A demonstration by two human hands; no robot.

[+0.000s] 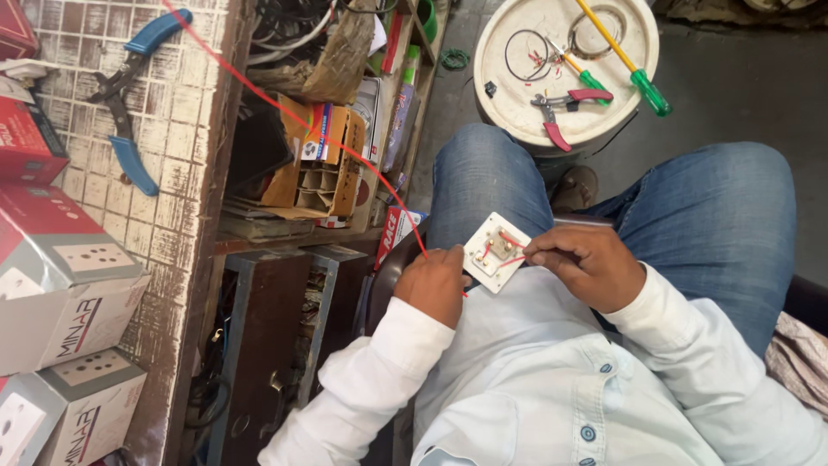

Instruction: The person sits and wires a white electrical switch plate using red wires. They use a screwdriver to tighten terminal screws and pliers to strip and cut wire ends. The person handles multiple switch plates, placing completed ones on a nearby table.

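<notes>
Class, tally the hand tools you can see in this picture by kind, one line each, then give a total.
Pliers with blue handles, lying on the tiled counter: 1
Pliers with red handles, on the white bucket lid: 1
Screwdriver with green handle, on the same lid: 1
Total: 3

**Hands Close Together Over the Lap**

Both forearms, in white sleeves, angle inward. The left hand point(434, 285) is curled, knuckles up, fingers pinched. The right hand point(585, 266) is bent at the wrist, fingertips pinched and pointing left.
</notes>
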